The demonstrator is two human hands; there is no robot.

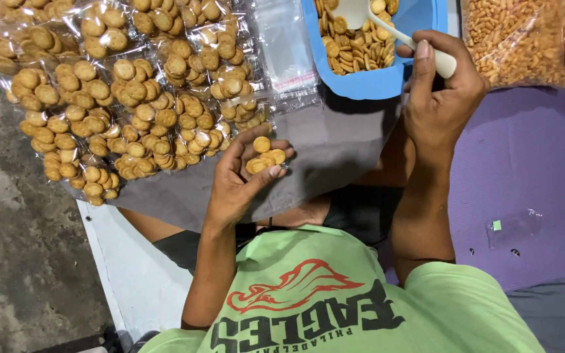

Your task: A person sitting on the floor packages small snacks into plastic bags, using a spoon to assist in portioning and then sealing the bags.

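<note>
Head view, left hand cupping round crackers, right hand gripping white scoop, clear filled bags left

packed cracker bags, big snack bag, purple mat, concrete floor

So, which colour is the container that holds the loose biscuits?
Blue container, seen best in the head view; the right hand holds a white scoop there.

Clear biscuit packets, perhaps sealed
</note>
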